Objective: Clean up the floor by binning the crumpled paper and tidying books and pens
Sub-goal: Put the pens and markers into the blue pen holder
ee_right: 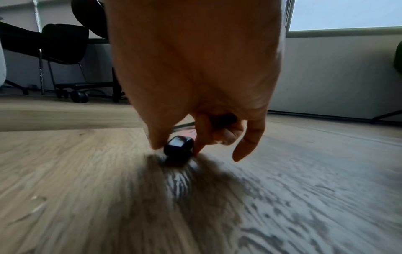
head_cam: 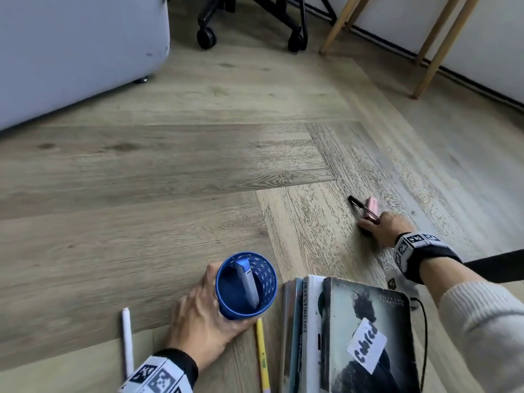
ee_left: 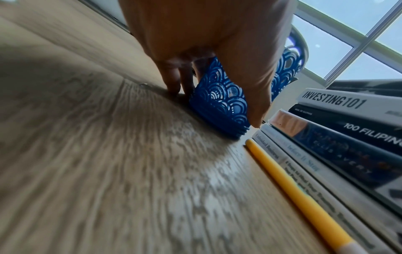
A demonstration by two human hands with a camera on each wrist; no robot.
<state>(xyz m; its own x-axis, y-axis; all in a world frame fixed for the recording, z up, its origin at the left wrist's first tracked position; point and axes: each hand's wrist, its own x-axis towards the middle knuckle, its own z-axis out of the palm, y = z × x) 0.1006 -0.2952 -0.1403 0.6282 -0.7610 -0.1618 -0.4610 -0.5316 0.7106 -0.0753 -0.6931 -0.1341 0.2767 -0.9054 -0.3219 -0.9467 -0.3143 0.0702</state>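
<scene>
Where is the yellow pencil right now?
In the head view the yellow pencil lies flat on the floor, bottom centre, between the left hand holding the blue pen holder and the book stack.

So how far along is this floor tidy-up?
Partway, it seems. Done: the books sit stacked, and one marker stands in the blue cup. No crumpled paper is in view. In hand: the left hand grips the cup while the right hand pinches a dark marker beside a pink one. Left: a black pen, a yellow pen and a white pen on the floor.
</scene>
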